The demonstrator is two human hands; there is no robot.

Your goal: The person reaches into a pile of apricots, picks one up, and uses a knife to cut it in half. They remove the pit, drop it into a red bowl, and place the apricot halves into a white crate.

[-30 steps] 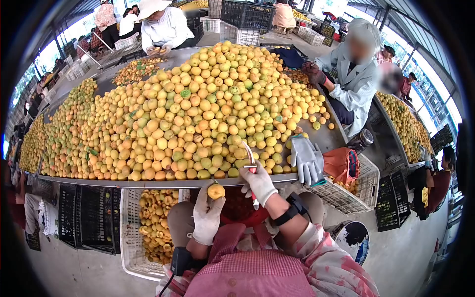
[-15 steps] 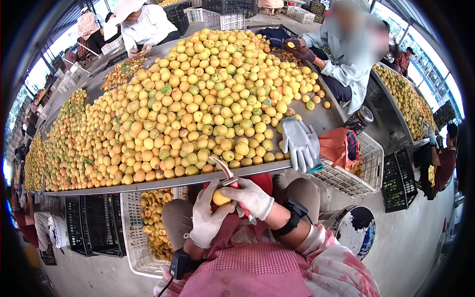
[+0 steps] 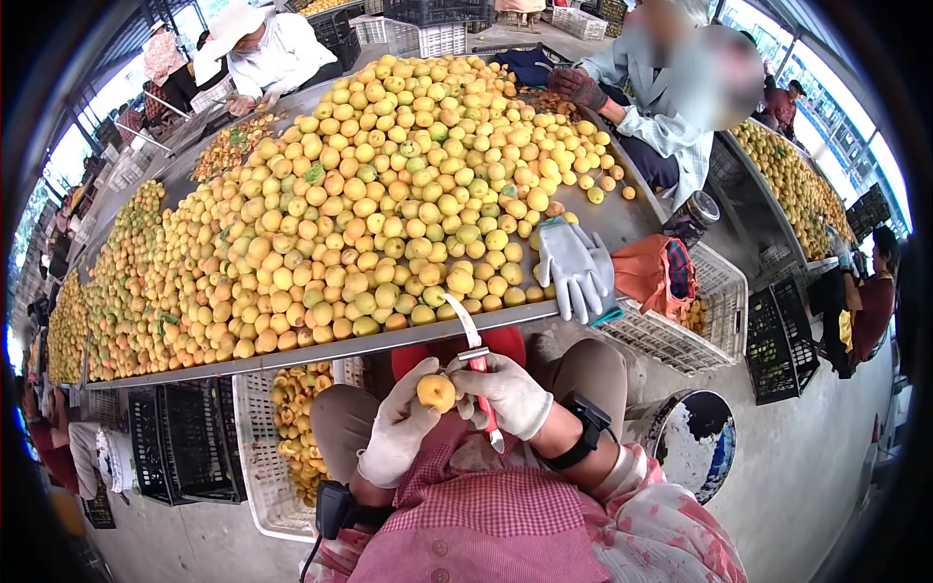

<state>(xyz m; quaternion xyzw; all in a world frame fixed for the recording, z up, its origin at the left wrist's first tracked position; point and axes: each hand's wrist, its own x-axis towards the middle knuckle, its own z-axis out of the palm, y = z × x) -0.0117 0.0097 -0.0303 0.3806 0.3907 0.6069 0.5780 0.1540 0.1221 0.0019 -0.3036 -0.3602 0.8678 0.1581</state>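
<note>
My left hand (image 3: 400,428), in a white glove, holds a yellow-orange apricot (image 3: 436,393) over my lap. My right hand (image 3: 505,394), also gloved, grips a red-handled curved knife (image 3: 473,355) with its blade pointing up beside the fruit. A black band sits on my right wrist. In front of me a metal table (image 3: 622,222) carries a big heap of apricots (image 3: 369,194). A red bowl (image 3: 501,342) shows just under the table edge, behind my hands.
A spare pair of grey gloves (image 3: 575,267) hangs over the table edge. White crates stand at the left (image 3: 255,457) with fruit and at the right (image 3: 719,321) with an orange bag (image 3: 653,277). Black crates (image 3: 170,437) stand left. Other people sit across the table.
My hands have dropped from the table edge towards my lap with the apricot and knife; half a second ago the blade was against the fruit, now it stands beside it.
</note>
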